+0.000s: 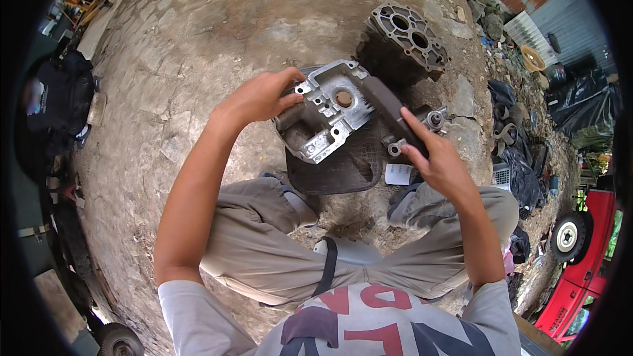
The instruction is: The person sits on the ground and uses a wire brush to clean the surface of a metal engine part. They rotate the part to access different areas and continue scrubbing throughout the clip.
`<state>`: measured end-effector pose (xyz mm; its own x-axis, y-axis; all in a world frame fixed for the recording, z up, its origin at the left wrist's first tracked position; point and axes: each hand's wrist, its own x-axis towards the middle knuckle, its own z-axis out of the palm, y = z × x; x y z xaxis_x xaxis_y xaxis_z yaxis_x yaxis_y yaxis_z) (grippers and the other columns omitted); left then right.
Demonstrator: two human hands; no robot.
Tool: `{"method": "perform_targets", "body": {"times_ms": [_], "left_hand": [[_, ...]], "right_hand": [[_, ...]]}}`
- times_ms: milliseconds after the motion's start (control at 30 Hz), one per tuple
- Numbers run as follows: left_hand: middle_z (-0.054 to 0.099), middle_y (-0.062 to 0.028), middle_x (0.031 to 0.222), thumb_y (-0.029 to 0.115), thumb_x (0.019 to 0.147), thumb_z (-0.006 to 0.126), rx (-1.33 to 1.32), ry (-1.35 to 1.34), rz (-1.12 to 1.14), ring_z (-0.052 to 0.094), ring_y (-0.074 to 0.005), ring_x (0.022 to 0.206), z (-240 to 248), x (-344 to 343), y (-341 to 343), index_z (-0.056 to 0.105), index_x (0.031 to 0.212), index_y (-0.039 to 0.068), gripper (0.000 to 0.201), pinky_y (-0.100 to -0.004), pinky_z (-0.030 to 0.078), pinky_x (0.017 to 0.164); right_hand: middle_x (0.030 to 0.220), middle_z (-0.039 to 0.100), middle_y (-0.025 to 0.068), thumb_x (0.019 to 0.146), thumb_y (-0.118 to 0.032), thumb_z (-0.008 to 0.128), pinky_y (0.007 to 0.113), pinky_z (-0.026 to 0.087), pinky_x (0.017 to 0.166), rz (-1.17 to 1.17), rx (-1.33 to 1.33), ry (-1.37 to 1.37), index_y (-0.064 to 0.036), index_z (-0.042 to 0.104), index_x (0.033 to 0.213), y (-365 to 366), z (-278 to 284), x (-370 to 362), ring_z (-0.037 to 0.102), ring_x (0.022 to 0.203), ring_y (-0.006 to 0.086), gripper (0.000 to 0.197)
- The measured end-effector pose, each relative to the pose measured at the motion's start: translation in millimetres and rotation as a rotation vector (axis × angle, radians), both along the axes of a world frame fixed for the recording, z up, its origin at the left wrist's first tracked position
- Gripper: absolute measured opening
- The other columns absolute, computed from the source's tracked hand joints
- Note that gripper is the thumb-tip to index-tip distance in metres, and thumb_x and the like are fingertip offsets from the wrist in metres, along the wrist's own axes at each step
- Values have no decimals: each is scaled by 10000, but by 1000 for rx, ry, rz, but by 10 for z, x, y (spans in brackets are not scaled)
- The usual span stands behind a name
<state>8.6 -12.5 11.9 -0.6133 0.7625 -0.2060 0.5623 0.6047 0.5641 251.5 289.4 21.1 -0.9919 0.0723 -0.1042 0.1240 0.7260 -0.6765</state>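
Cloth shirt (395,326), angular metal casting (324,117)

Outdoor yard workshop: stone ground (148,118), casting (330,111) near centre, housing (410,41) 1 o'clock, rusty sheeting (557,10) 2, red vehicle (593,257) 4.

Red vehicle (583,275) stands lower right, white-hubbed wheel (568,237) showing. Rust-patched corrugated metal (572,16) upper right. Black bundle (62,97) far left.
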Motion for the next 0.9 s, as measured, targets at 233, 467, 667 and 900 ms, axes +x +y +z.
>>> {"method": "perform_targets", "body": {"times_ms": [233,467,667,900], "left_hand": [[747,-223,1165,229,1033,721,23,11,-25,719,-389,1093,-44,-17,-11,617,1357,85,369,-487,548,915],[734,-246,1193,229,1046,706,-57,-21,-10,706,-415,1134,40,8,10,573,1398,92,400,-492,547,948],[724,-258,1221,245,1053,698,-54,-17,-26,697,-427,1170,-22,-14,31,551,1400,74,413,-501,543,966],[717,-265,1239,260,1056,694,-62,-17,-17,693,-433,1176,-24,1,2,545,1399,67,421,-510,538,970]], "right_hand": [[1110,715,198,1015,-278,748,486,558,789,382,-70,-77,-324,419,1669,-530,233,169,711,935,407,733],[1033,729,248,1029,-214,722,504,552,797,-106,162,67,-260,418,1669,124,-128,-69,715,873,437,710],[1065,726,216,1032,-255,725,464,569,798,147,-161,57,-272,407,1677,-425,15,134,716,890,424,720],[946,658,177,1036,-284,717,508,556,760,214,-62,49,-320,396,1679,-469,26,66,683,809,403,719]]}}
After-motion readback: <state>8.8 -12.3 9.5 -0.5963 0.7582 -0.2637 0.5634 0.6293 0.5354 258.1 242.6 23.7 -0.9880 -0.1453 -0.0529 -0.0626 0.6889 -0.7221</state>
